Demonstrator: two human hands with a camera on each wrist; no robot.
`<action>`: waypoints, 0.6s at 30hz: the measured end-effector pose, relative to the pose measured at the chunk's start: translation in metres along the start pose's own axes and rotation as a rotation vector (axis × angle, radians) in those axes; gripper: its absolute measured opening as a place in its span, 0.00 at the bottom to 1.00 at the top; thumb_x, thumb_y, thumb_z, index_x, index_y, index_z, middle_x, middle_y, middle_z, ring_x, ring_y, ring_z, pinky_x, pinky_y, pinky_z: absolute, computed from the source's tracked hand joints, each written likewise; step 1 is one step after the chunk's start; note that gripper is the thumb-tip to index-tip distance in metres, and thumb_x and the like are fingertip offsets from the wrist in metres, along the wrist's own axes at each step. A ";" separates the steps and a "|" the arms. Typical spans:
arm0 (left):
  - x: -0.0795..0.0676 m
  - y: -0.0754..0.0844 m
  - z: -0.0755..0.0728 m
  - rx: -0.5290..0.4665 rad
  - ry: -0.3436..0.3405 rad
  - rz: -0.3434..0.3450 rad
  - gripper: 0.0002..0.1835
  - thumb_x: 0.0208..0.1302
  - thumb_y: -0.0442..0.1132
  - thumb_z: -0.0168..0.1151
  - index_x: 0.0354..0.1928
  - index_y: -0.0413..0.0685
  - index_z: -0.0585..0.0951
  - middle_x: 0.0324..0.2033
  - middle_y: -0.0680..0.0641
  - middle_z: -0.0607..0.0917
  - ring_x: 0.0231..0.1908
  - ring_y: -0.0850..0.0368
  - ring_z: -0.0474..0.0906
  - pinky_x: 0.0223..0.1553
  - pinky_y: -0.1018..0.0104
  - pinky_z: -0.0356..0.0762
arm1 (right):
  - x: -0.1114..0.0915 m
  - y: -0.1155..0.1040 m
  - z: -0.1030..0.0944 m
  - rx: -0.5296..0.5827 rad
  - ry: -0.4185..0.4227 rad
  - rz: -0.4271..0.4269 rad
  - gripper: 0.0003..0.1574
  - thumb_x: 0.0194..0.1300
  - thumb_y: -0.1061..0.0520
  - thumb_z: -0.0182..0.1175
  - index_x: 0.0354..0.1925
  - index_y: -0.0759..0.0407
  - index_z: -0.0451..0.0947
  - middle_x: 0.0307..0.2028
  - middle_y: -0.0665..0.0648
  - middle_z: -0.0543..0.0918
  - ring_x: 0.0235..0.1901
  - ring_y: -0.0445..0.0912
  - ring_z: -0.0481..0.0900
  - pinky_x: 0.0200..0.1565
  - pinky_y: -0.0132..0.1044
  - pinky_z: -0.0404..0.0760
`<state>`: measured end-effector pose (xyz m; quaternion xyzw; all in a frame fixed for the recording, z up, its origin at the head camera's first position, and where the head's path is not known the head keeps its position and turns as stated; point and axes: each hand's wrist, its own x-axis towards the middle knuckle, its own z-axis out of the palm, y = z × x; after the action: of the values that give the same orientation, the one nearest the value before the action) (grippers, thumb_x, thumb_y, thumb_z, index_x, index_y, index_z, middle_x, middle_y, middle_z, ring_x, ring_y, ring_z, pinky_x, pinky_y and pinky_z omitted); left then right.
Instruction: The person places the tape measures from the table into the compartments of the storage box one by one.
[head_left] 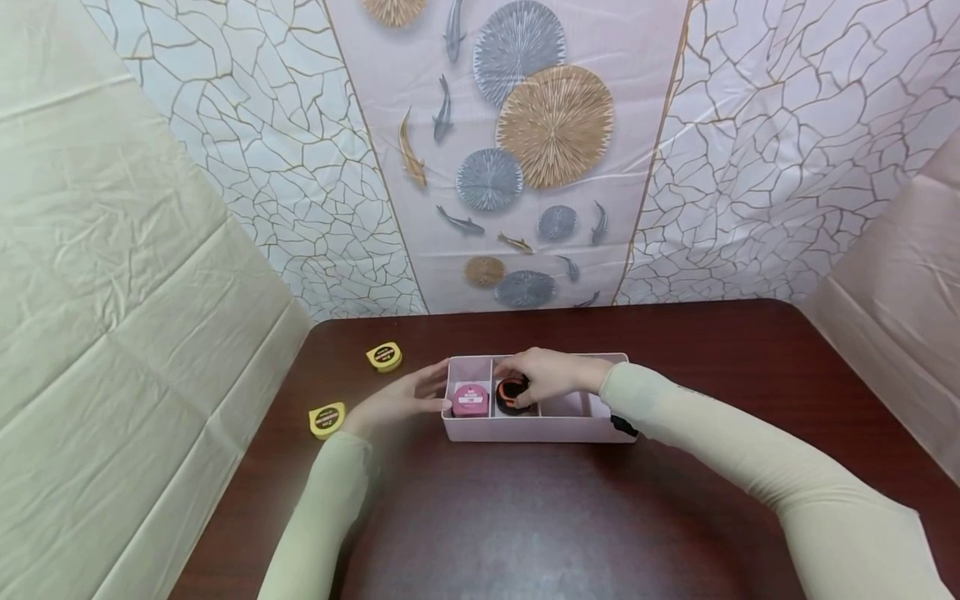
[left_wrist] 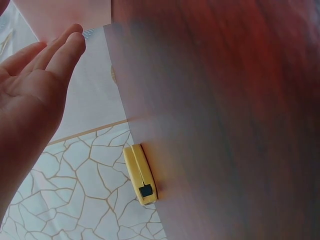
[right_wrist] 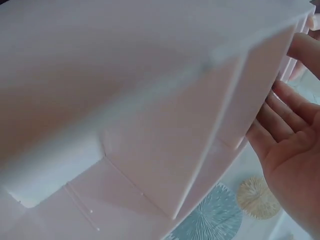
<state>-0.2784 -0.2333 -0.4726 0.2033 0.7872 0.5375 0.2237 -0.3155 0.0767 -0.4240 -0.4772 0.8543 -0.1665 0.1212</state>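
Note:
A pale pink divided box (head_left: 540,430) lies lengthwise on the table. Its left compartment holds a pink tape measure (head_left: 470,401). In the compartment beside it is a black and orange tape measure (head_left: 511,394), which my right hand (head_left: 551,372) grips from above, thumb on the near side. The right wrist view shows that hand's fingers (right_wrist: 280,117) reaching over a box wall; the tape measure is hidden there. At the box's left end my left hand (head_left: 393,402) touches the wall with its fingers extended, also visible in the left wrist view.
Two yellow tape measures lie left of the box: one farther back (head_left: 385,357), one nearer the left edge (head_left: 327,420). The dark wooden table (head_left: 465,517) meets a patterned backdrop (head_left: 525,208) behind, with pale cloth at both sides.

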 end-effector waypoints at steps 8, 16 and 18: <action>-0.002 0.002 0.001 0.002 0.013 -0.015 0.43 0.69 0.42 0.66 0.80 0.59 0.54 0.75 0.54 0.62 0.74 0.56 0.59 0.72 0.52 0.57 | -0.003 0.000 -0.011 0.055 0.014 0.007 0.28 0.66 0.60 0.65 0.63 0.66 0.75 0.59 0.62 0.80 0.57 0.53 0.81 0.58 0.46 0.79; -0.001 0.001 0.000 0.008 0.015 -0.016 0.43 0.69 0.42 0.66 0.80 0.59 0.54 0.76 0.54 0.62 0.74 0.56 0.59 0.72 0.52 0.58 | -0.003 -0.001 -0.019 0.059 0.062 0.029 0.25 0.67 0.60 0.64 0.61 0.65 0.77 0.57 0.61 0.82 0.55 0.53 0.82 0.57 0.46 0.79; -0.001 0.001 0.000 0.008 0.011 -0.012 0.43 0.69 0.41 0.66 0.80 0.59 0.54 0.76 0.54 0.62 0.74 0.56 0.58 0.72 0.52 0.57 | -0.003 -0.001 -0.021 0.047 0.070 0.039 0.25 0.67 0.60 0.64 0.61 0.64 0.77 0.57 0.60 0.82 0.56 0.53 0.81 0.58 0.47 0.79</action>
<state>-0.2769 -0.2334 -0.4713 0.1968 0.7917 0.5341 0.2217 -0.3207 0.0821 -0.4041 -0.4515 0.8630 -0.2007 0.1054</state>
